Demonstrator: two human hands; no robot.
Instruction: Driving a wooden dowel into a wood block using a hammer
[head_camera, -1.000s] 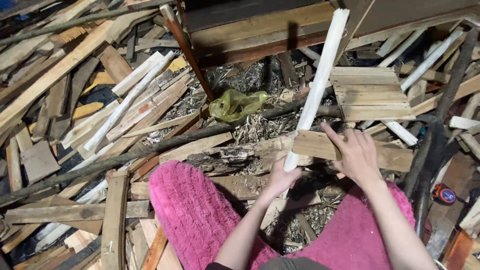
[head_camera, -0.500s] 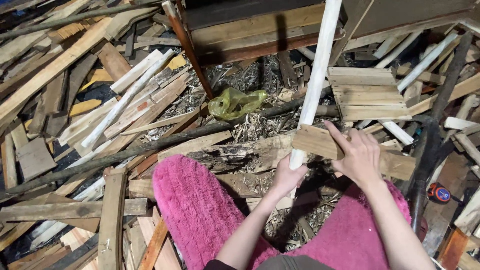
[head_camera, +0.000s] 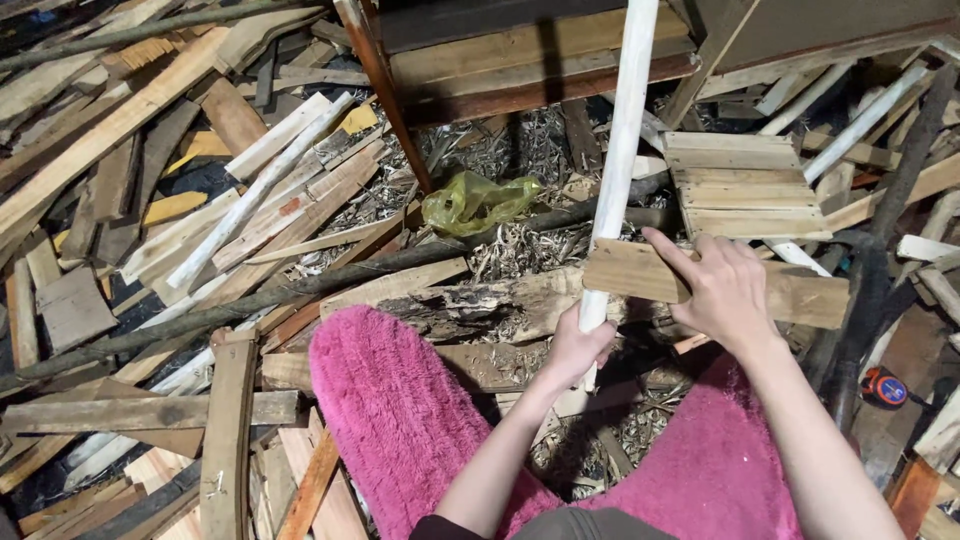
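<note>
Pale wooden pole (head_camera: 620, 150) stands nearly upright, its lower end clenched in the left hand (head_camera: 580, 345). Right hand (head_camera: 725, 290) lies flat, fingers spread, on a plank (head_camera: 630, 272) beside it, gripping nothing. Scrap wood (head_camera: 150, 200) lies heaped everywhere, unsorted.

Head-worn view, steeply down, close over wood scraps (head_camera: 150, 250)

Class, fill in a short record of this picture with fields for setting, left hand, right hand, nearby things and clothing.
setting: a heap of scrap wood and shavings, seen from above
left hand: left hand wrapped around the lower part of a pale round pole, held nearly upright
right hand: right hand lying flat on a short wooden board beside the pole
nearby things: crumpled yellow-green plastic bag; small slatted panel
clothing: fuzzy pink trousers
</note>
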